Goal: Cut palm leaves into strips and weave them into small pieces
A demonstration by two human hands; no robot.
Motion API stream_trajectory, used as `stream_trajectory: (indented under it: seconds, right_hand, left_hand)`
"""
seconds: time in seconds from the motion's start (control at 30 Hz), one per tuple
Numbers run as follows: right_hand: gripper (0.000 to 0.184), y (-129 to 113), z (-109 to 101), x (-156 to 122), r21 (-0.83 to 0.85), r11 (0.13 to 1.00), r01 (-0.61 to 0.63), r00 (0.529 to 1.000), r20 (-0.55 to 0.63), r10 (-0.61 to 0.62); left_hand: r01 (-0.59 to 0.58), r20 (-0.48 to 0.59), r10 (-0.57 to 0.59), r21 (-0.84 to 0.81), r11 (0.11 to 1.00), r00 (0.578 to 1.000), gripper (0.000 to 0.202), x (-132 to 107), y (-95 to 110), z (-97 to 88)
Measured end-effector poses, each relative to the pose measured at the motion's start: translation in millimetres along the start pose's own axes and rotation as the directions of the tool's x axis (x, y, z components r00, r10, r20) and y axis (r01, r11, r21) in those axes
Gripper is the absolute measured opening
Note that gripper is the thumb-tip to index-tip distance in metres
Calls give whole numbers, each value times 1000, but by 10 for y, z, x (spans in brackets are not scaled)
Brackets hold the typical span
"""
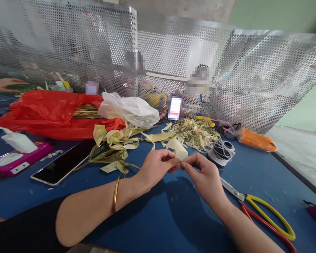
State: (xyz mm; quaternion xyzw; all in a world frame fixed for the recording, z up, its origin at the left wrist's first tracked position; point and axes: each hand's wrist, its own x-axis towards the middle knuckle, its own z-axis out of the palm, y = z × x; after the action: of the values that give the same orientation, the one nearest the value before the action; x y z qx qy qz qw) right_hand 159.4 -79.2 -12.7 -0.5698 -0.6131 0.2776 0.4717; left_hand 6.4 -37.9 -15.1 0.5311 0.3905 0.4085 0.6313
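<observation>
A: Right, grip state?

B: Both hands are pinched on the same thing. The left hand (156, 167) and right hand (204, 174) meet fingertip to fingertip above the blue table (173, 214), clamped on a pale leaf strip (179, 149). The strip rises up and away from the pinch, with its free end curling over the left-hand knuckles.

A: How does it handle?

B: My read is very light, thin and flexible. It holds a curve on its own, so it has some springiness, but it looks dry enough to crease or split along the grain if bent hard. Not slippery.

A: Where should it be held?

B: Across the flat faces, close to the working end, as it is now. Thumb and forefinger pads on both sides, with the hands nearly touching. Grabbing further out would let it flop.

A: What's around the grip?

B: Just beyond it there is a loose tangle of yellow-green leaves (116, 144) towards the left and a heap of leaf trimmings (197, 131) towards the right. A spool of thin cord (222, 151) sits near the right hand, on the far side. Scissors with yellow and red handles (265, 212) lie just beside the right wrist, untouched. Further off on the left-hand side are a phone (63, 163), a red plastic bag (50, 112) and a white bag (130, 110).

A: Anyone else in frame?

B: There is another person's hand (5, 85) far out on the left, well apart from the grip. A perforated metal screen (252, 80) backs the table.
</observation>
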Motion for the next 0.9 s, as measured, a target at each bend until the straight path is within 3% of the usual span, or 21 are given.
stream_trajectory:
  seconds: [0.33, 0.47, 0.67, 0.8, 0.9]
  right_hand:
    - [10, 25, 14, 2, 52, 998, -26, 1000, -15, 26]
    - [13, 28, 3, 24, 42, 999, -27, 999, -25, 28]
    - [18, 11, -15, 50, 131, 990, -59, 998, -17, 61]
    - [17, 4, -16, 41, 130, 991, -35, 999, -37, 40]
    - [14, 15, -15, 29, 118, 993, -28, 999, -17, 30]
  left_hand:
    - [13, 44, -15, 34, 999, 999, 17, -3, 0, 3]
    - [-70, 80, 59, 135, 988, 995, 24, -6, -38, -17]
    - [-217, -38, 241, 319, 923, 970, 46, -58, -53, -28]
    - [-350, 29, 373, 424, 835, 927, 22, -92, -45, -40]
    - [-386, 94, 393, 488, 783, 915, 6, -99, -29, -51]
